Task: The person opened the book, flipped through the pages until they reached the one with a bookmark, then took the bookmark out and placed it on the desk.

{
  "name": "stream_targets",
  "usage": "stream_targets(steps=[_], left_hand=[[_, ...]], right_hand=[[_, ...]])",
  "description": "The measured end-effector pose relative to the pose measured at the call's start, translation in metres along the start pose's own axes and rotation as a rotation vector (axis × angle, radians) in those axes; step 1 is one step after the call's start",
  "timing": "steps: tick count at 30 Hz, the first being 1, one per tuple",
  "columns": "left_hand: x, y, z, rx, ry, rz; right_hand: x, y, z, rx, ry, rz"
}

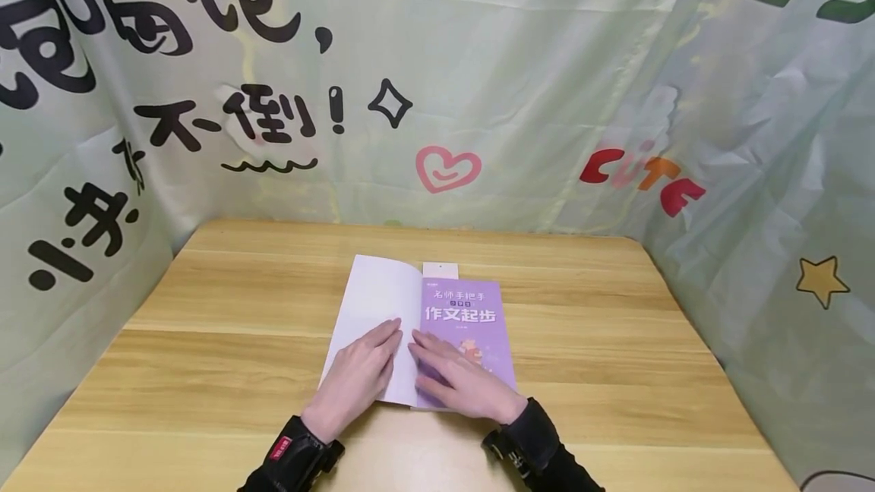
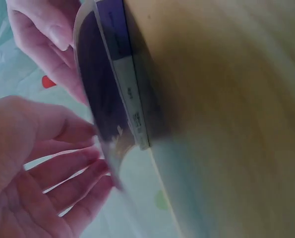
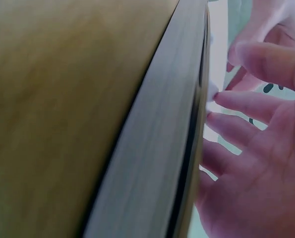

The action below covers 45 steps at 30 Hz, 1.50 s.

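Observation:
A book with a purple title page [image 1: 504, 332] lies opened on the table, its blank white leaf [image 1: 369, 287] turned to the left. My left hand [image 1: 362, 370] rests on the white leaf near the fold, fingers extended. On the purple page beside the fold lies my right hand [image 1: 465, 382], its fingers also straight. In the left wrist view the book's spine [image 2: 120, 64] shows, and the left fingertips touch the curved leaf. The thick block of pages [image 3: 147, 129] fills the middle of the right wrist view, with the right fingers [image 3: 246, 104] at its upper edge.
A small white tab or card [image 1: 440, 270] sticks out past the book's far edge. The wooden table [image 1: 601, 348] extends around the book. Printed cloth [image 1: 519, 97] hangs along the back and both sides of the table.

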State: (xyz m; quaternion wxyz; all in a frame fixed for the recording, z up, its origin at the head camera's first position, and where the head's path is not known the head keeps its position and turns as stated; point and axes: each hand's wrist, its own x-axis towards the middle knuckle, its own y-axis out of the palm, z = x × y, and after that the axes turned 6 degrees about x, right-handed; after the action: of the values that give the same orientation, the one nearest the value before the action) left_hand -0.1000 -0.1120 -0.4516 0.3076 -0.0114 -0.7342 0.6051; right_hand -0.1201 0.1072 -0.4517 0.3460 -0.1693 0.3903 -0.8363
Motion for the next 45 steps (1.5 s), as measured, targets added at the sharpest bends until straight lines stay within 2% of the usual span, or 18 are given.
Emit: stream_targets(steps=[3, 7, 13, 20, 27, 33, 37, 45], left_hand=[[0.001, 0.003, -0.001, -0.052, -0.019, 0.091], [0.001, 0.005, -0.001, -0.096, -0.03, 0.163], [0.001, 0.006, -0.001, -0.128, -0.004, 0.22], [0.002, 0.006, 0.0, -0.153, 0.076, 0.291], [0.003, 0.006, -0.002, -0.211, 0.108, 0.379], [0.003, 0.006, -0.005, -0.224, 0.185, 0.377], [0.003, 0.007, -0.008, -0.225, 0.217, 0.367], [0.004, 0.004, -0.016, -0.194, 0.219, 0.405]], right_hand=[[0.0, -0.001, -0.002, -0.013, -0.011, 0.02], [-0.001, -0.002, -0.004, -0.012, -0.018, 0.037], [-0.008, -0.007, -0.009, 0.024, -0.018, 0.058], [-0.017, -0.017, -0.018, 0.01, -0.011, 0.096], [-0.022, -0.022, -0.022, -0.034, -0.049, 0.108], [-0.026, -0.024, -0.019, -0.058, 0.005, 0.123], [-0.03, -0.025, -0.017, -0.077, 0.012, 0.118], [-0.035, -0.027, -0.017, -0.09, -0.007, 0.113]])
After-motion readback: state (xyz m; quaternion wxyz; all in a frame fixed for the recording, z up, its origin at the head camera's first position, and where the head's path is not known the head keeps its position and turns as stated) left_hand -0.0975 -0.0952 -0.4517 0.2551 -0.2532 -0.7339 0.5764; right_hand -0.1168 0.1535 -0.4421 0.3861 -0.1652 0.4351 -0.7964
